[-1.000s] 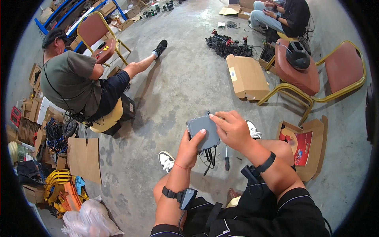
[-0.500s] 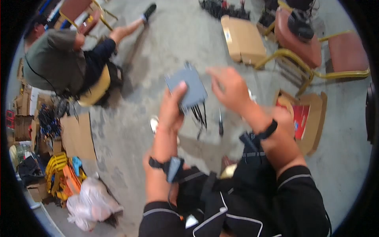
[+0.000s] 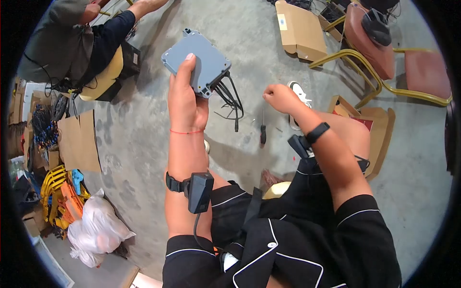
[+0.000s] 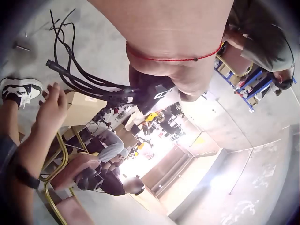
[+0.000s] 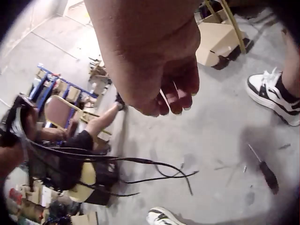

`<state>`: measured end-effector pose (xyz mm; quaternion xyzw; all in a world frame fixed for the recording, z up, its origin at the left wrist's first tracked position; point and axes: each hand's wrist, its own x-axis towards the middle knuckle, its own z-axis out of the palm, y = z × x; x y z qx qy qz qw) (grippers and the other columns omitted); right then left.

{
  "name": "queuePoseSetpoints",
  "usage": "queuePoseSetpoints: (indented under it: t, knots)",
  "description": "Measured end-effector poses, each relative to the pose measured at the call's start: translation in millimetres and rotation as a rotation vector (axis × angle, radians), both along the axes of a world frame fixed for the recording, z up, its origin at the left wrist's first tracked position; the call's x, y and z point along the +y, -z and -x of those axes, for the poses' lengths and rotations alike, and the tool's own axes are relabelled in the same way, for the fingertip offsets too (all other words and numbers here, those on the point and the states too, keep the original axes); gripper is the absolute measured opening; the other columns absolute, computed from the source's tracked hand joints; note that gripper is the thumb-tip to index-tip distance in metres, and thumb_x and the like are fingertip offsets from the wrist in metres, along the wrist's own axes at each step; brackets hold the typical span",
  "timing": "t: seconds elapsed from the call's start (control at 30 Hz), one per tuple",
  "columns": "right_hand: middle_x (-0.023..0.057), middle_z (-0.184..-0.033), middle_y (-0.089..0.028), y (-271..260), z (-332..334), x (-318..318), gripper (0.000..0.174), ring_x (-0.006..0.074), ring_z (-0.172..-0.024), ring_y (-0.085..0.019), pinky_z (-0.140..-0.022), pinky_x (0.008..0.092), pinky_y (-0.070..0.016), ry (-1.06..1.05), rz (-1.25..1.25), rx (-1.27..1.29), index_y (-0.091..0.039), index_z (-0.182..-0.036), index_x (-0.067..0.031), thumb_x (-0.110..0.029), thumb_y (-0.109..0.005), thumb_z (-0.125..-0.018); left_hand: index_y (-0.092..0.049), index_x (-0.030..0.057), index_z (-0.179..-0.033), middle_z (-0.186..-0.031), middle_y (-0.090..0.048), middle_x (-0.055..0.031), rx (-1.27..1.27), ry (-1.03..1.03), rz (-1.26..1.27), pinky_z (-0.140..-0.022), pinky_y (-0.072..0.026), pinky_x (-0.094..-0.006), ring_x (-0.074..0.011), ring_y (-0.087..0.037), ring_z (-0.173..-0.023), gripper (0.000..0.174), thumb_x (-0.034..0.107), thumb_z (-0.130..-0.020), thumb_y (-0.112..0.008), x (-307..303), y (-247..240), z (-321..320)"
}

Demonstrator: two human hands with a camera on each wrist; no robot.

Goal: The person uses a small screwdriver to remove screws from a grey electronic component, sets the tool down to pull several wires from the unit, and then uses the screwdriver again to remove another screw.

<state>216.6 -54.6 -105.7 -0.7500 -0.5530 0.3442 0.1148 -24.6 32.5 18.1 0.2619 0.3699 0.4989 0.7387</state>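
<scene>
Concrete floor [image 3: 144,125] bearing a screwdriver [image 3: 263,130] just below the right hand [image 3: 278,98] and beside a white shoe [image 3: 301,93]. A cardboard box [image 3: 297,29] and a chair [image 3: 379,48] stand farther off. The fingers of the left hand [image 3: 185,103] wrap the grey enclosure [image 3: 201,60], thumb flat on its face, raised off the floor. The right hand's fingers are loosely curled, holding nothing. The enclosure faces the head camera, and black cables [image 3: 230,98] hang from its lower right edge, between the hands.

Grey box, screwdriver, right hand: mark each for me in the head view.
grey box [image 3: 207,58]: head view, on its flat lid.
screwdriver [image 3: 263,135]: head view, on its black handle.
right hand [image 3: 280,97]: head view, on the back of the hand.
</scene>
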Motion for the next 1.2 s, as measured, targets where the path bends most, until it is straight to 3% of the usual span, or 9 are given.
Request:
queuePoseSetpoints:
  t: [0.1, 0.17, 0.3, 0.57, 0.67, 0.73, 0.93, 1.0, 1.2]
  knots:
    - [0.0190, -0.101, -0.071, 93, 0, 0, 0.027, 0.0377, -0.098, -0.067, -0.085, 0.0447, -0.0529, 0.155, 0.176, -0.022, -0.073, -0.103, -0.0057, -0.026, -0.062, -0.088, -0.052, 0.0028, -0.128, -0.116, -0.062, -0.0089, 0.013, -0.059, 0.003, -0.092, -0.0543, -0.0428, -0.0231, -0.064, -0.106, 0.044, 0.027, -0.093, -0.066, -1, 1, 8]
    - [0.0184, -0.104, -0.071, 143, 13, -18, 0.026, 0.0377, -0.099, -0.067, -0.086, 0.0448, -0.0531, 0.173, 0.263, -0.110, -0.073, -0.104, -0.0070, -0.026, -0.064, -0.088, -0.053, 0.0020, -0.129, -0.116, -0.061, -0.0046, 0.013, -0.101, 0.042, -0.091, -0.0496, -0.0314, -0.0154, -0.060, -0.106, 0.043, 0.023, -0.093, -0.066, -5, -3, 14]
    - [0.0170, -0.100, -0.072, 232, 44, -78, 0.026, 0.0365, -0.098, -0.068, -0.086, 0.0445, -0.0536, 0.195, 0.379, -0.117, -0.073, -0.103, -0.0085, -0.026, -0.065, -0.087, -0.054, 0.0027, -0.127, -0.117, -0.062, -0.0045, 0.064, -0.187, 0.119, -0.091, -0.0494, -0.0321, -0.0154, -0.060, -0.107, 0.040, 0.022, -0.094, -0.065, -12, -5, 26]
    - [0.0159, -0.102, -0.072, 275, 91, -108, 0.022, 0.0355, -0.099, -0.067, -0.085, 0.0448, -0.0537, 0.333, 0.504, -0.066, -0.073, -0.102, -0.0089, -0.025, -0.067, -0.088, -0.060, 0.0031, -0.118, -0.108, -0.066, -0.0054, 0.157, -0.251, 0.202, -0.087, -0.0511, -0.0323, -0.0166, -0.065, -0.097, 0.031, 0.024, -0.096, -0.063, -18, -21, 39]
    - [0.0160, -0.102, -0.072, 289, 96, -108, 0.023, 0.0357, -0.100, -0.067, -0.086, 0.0445, -0.0537, 0.384, 0.472, -0.088, -0.073, -0.102, -0.0091, -0.025, -0.067, -0.087, -0.060, 0.0021, -0.118, -0.109, -0.067, -0.0068, 0.176, -0.235, 0.200, -0.083, -0.0529, -0.0319, -0.0171, -0.066, -0.096, 0.031, 0.024, -0.097, -0.062, -21, -19, 40]
    - [0.0183, -0.101, -0.070, 298, 98, -107, 0.022, 0.0371, -0.097, -0.066, -0.084, 0.0480, -0.0535, 0.389, 0.389, -0.100, -0.070, -0.097, -0.0033, -0.022, -0.068, -0.086, -0.059, 0.0017, -0.119, -0.110, -0.067, -0.0072, 0.254, -0.331, 0.243, -0.084, -0.0533, -0.0316, -0.0175, -0.066, -0.097, 0.032, 0.025, -0.097, -0.062, -20, -17, 40]
    - [0.0186, -0.100, -0.069, 318, 107, -109, 0.015, 0.0391, -0.096, -0.066, -0.081, 0.0489, -0.0540, 0.375, 0.289, -0.210, -0.068, -0.089, -0.0037, -0.018, -0.066, -0.086, -0.056, -0.0009, -0.124, -0.114, -0.065, -0.0091, 0.293, -0.326, 0.160, -0.088, -0.0527, -0.0331, -0.0187, -0.065, -0.102, 0.040, 0.027, -0.096, -0.061, -22, -15, 51]
    - [0.0188, -0.099, -0.069, 328, 108, -112, 0.015, 0.0395, -0.094, -0.067, -0.081, 0.0492, -0.0541, 0.371, 0.286, -0.211, -0.068, -0.091, -0.0036, -0.017, -0.066, -0.085, -0.056, 0.0065, -0.125, -0.116, -0.067, -0.0059, 0.332, -0.334, 0.225, -0.084, -0.0581, -0.0350, -0.0197, -0.069, -0.099, 0.038, 0.030, -0.096, -0.062, -22, -13, 50]
    - [0.0191, -0.098, -0.070, 314, 114, -107, 0.016, 0.0392, -0.093, -0.067, -0.081, 0.0485, -0.0539, 0.397, 0.307, -0.219, -0.068, -0.091, -0.0020, -0.017, -0.065, -0.085, -0.056, 0.0056, -0.125, -0.111, -0.067, -0.0056, 0.327, -0.279, 0.222, -0.084, -0.0560, -0.0328, -0.0179, -0.068, -0.099, 0.036, 0.026, -0.096, -0.062, -19, -13, 52]
